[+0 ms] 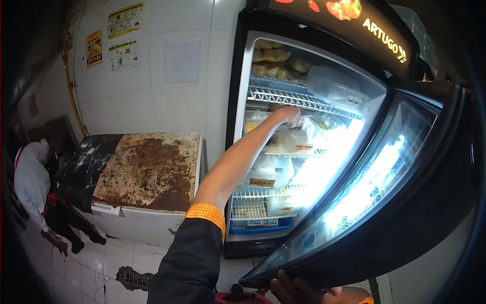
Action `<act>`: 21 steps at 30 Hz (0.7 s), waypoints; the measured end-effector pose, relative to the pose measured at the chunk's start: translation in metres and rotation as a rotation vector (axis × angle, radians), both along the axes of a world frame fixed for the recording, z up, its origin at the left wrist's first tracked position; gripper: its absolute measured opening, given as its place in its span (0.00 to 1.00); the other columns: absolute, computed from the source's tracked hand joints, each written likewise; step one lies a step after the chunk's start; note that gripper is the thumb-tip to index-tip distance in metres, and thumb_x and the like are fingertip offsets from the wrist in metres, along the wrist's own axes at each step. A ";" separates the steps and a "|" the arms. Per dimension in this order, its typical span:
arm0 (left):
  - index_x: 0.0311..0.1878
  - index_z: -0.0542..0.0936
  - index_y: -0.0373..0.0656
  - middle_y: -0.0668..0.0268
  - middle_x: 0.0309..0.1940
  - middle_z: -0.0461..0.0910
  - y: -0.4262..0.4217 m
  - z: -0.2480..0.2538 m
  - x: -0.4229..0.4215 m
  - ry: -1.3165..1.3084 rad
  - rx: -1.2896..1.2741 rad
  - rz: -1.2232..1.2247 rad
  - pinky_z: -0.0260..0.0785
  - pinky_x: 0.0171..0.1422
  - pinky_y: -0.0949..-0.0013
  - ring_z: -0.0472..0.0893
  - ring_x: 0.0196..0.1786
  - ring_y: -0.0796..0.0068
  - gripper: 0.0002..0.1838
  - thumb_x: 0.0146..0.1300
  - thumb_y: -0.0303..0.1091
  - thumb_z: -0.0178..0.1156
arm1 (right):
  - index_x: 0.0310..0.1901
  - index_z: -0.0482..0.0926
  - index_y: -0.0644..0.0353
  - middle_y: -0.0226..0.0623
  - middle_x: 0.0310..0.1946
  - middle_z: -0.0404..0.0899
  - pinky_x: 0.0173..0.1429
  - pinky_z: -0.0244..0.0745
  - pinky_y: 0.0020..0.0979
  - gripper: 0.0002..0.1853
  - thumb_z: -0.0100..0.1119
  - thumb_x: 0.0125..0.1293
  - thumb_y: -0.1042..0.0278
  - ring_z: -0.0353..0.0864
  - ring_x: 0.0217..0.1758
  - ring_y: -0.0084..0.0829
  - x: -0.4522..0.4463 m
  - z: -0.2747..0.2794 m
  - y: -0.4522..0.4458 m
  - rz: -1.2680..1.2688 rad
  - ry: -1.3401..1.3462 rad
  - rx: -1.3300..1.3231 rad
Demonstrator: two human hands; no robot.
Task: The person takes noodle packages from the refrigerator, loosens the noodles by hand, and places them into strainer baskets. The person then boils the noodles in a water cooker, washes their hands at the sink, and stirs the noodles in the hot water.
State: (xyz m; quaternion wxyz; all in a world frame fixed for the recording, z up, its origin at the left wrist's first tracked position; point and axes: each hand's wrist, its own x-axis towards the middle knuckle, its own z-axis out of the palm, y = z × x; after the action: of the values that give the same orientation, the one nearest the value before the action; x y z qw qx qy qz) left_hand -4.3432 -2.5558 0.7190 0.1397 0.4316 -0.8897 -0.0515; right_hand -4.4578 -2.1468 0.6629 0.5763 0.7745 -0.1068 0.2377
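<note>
My left hand (289, 115) reaches into the upright display fridge (242, 126), just under the upper wire shelf. Its fingers are closed on a translucent plastic bag (299, 136), which stands among other packed items. What the bag holds I cannot make out. Low in the view, my right hand (298, 290) grips the edge of the open glass fridge door (400, 218); part of that hand is hidden by the door.
Left of the fridge stands a chest freezer (152, 172) with a rusted, peeling lid. A person (35, 167) in a light top is at far left. A labelled container (263, 172) sits on a lower shelf. The floor has a drain grate (135, 278).
</note>
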 end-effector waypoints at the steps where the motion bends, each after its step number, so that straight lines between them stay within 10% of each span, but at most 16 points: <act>1: 0.38 0.79 0.39 0.54 0.35 0.80 0.014 -0.008 0.005 0.114 -0.096 0.061 0.70 0.44 0.58 0.79 0.40 0.58 0.13 0.54 0.39 0.59 | 0.40 0.79 0.47 0.22 0.39 0.81 0.67 0.43 0.53 0.16 0.45 0.64 0.49 0.72 0.54 0.32 0.001 -0.002 -0.002 0.006 0.060 0.027; 7: 0.35 0.71 0.36 0.51 0.32 0.74 0.135 -0.078 0.058 1.188 -0.620 0.067 0.69 0.41 0.55 0.76 0.37 0.48 0.08 0.55 0.28 0.56 | 0.41 0.79 0.52 0.30 0.41 0.80 0.63 0.56 0.46 0.14 0.50 0.61 0.54 0.75 0.48 0.33 0.022 -0.015 -0.024 0.003 0.168 0.107; 11: 0.37 0.72 0.41 0.64 0.30 0.76 0.233 -0.185 0.148 1.704 -0.062 0.121 0.68 0.38 0.72 0.76 0.32 0.77 0.08 0.67 0.35 0.47 | 0.45 0.80 0.52 0.33 0.50 0.77 0.64 0.48 0.44 0.17 0.55 0.56 0.54 0.68 0.57 0.31 0.074 -0.036 -0.058 -0.107 -0.241 0.448; 14: 0.39 0.72 0.42 0.63 0.30 0.76 0.327 -0.246 0.232 2.344 0.478 0.204 0.71 0.37 0.67 0.78 0.33 0.72 0.10 0.66 0.39 0.48 | 0.34 0.81 0.60 0.36 0.35 0.80 0.42 0.74 0.35 0.08 0.55 0.59 0.67 0.79 0.35 0.35 0.141 -0.001 -0.090 0.122 -0.276 0.394; 21: 0.45 0.70 0.42 0.65 0.35 0.76 0.602 -0.373 0.443 2.287 0.159 0.932 0.75 0.39 0.70 0.79 0.36 0.73 0.16 0.62 0.43 0.57 | 0.27 0.80 0.49 0.29 0.27 0.77 0.38 0.70 0.37 0.13 0.58 0.59 0.51 0.76 0.36 0.34 0.242 -0.011 -0.167 -0.025 -0.674 0.143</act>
State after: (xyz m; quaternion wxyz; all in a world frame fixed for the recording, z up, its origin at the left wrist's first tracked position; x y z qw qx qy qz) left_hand -3.9005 -1.9541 0.3460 0.8148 0.4214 -0.0128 -0.3980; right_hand -4.2159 -2.3134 0.6524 0.4558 0.6896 -0.3170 0.4650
